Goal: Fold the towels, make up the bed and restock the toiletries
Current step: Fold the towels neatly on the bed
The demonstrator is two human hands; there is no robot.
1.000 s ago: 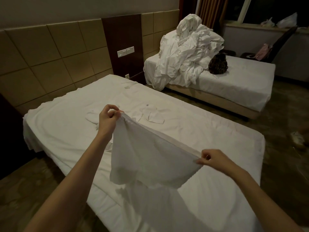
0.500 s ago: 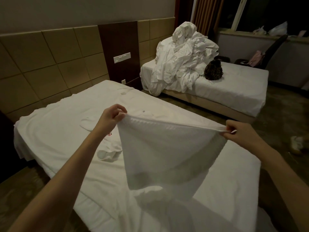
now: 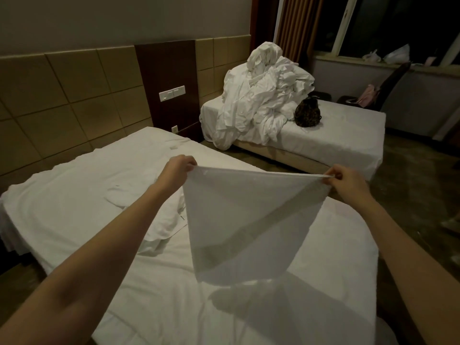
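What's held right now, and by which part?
A white towel, pinched at its two upper corners: left hand on one, right hand on the other, top edge stretched taut.

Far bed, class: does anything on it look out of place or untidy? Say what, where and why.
Yes. A heap of crumpled white linen is piled at the head of the far bed, spilling over its edge, with a dark patterned bag beside it.

A leopard-print bag (image 3: 308, 115) sits near a wall switch panel (image 3: 172, 93).
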